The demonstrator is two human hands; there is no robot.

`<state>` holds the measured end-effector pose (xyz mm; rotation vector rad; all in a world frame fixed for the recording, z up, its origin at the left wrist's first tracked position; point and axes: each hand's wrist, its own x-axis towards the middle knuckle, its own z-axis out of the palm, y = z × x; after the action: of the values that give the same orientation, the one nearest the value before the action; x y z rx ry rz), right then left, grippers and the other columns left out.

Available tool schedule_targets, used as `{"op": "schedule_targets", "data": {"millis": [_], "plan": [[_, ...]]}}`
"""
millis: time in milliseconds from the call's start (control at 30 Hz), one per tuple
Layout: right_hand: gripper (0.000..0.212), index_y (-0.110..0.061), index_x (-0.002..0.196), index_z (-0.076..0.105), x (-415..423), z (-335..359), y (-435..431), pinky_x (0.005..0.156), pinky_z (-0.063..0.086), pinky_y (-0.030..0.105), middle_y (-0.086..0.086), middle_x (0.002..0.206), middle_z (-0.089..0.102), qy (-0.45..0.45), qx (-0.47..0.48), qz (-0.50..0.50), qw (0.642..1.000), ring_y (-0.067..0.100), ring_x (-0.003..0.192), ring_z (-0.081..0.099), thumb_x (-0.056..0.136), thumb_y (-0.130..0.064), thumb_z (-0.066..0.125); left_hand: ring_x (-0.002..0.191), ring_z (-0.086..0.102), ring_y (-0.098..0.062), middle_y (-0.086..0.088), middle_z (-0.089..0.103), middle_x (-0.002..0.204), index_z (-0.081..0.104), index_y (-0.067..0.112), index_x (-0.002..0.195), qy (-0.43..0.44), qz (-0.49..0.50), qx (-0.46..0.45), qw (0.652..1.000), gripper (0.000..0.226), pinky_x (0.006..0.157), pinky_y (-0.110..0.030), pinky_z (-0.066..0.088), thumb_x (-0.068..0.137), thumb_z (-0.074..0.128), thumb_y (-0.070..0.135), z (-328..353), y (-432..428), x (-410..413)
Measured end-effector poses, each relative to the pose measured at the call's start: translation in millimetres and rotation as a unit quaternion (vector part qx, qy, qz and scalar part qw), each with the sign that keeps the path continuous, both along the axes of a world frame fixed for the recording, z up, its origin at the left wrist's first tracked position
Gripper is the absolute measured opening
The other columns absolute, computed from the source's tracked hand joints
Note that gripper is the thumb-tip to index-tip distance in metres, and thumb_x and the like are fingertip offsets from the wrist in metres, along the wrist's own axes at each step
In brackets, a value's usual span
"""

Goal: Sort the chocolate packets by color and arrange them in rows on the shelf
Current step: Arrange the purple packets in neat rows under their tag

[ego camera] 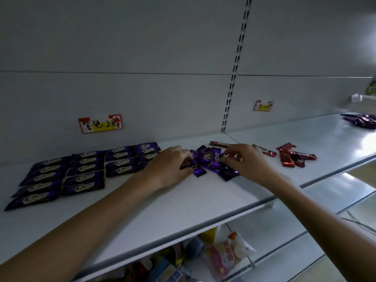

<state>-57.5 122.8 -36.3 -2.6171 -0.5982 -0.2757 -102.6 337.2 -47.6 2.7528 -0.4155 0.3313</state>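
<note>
Several purple chocolate packets (pixel 81 171) lie in neat rows on the left of the white shelf (pixel 183 202). In the middle sits a loose pile of purple packets (pixel 211 159). My left hand (pixel 171 163) reaches into the pile's left side, its fingers curled round a purple packet (pixel 188 163). My right hand (pixel 244 159) is at the pile's right side and pinches another purple packet (pixel 218 157). Red packets (pixel 293 156) lie scattered to the right, with one more red packet (pixel 219 143) behind the pile.
Price tags (pixel 100 123) are stuck to the grey back panel. A second heap of purple packets (pixel 361 120) lies far right on the adjoining shelf. Below the shelf's front edge, bagged snacks (pixel 225 255) fill a lower level.
</note>
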Motion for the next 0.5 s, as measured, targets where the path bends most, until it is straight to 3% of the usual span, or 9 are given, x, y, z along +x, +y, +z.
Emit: {"op": "schedule_targets", "data": {"millis": [167, 267, 333, 500], "plan": [[0.042, -0.015, 0.088, 0.067, 5, -4, 17, 0.072, 0.05, 0.036, 0.001, 0.091, 0.06, -0.02, -0.042, -0.034, 0.998, 0.02, 0.083, 0.058, 0.078, -0.056, 0.059, 0.083, 0.053, -0.009, 0.004, 0.055, 0.096, 0.061, 0.016, 0.112, 0.013, 0.001, -0.034, 0.999, 0.031, 0.078, -0.021, 0.043, 0.085, 0.061, 0.031, 1, 1, 6], [0.032, -0.016, 0.097, 0.068, 5, -5, 26, 0.066, 0.04, 0.029, 0.002, 0.099, 0.057, -0.04, -0.03, -0.019, 0.999, 0.023, 0.09, 0.056, 0.078, -0.042, 0.066, 0.069, 0.055, -0.003, 0.004, 0.061, 0.083, 0.065, 0.013, 0.101, -0.019, 0.007, -0.075, 0.997, 0.018, 0.063, -0.014, 0.039, 0.089, 0.053, 0.017, 4, 2, 3], [0.032, -0.018, 0.111, 0.065, 3, -4, 31, 0.066, 0.034, 0.026, 0.003, 0.105, 0.057, -0.054, -0.003, -0.008, 0.998, 0.021, 0.094, 0.054, 0.081, -0.03, 0.064, 0.068, 0.057, -0.006, 0.005, 0.063, 0.077, 0.066, 0.013, 0.097, -0.023, 0.013, -0.129, 0.991, 0.016, 0.061, -0.018, 0.04, 0.089, 0.053, 0.012, 8, 7, -1], [0.021, -0.014, 0.102, 0.065, -6, 6, 50, 0.067, 0.039, 0.03, 0.004, 0.091, 0.063, -0.072, 0.056, 0.049, 0.995, 0.023, 0.087, 0.056, 0.087, -0.019, 0.052, 0.076, 0.062, -0.006, 0.006, 0.064, 0.081, 0.059, 0.017, 0.116, -0.01, 0.043, -0.231, 0.972, 0.03, 0.063, -0.004, 0.043, 0.087, 0.06, 0.009, 22, 32, -17]]}}
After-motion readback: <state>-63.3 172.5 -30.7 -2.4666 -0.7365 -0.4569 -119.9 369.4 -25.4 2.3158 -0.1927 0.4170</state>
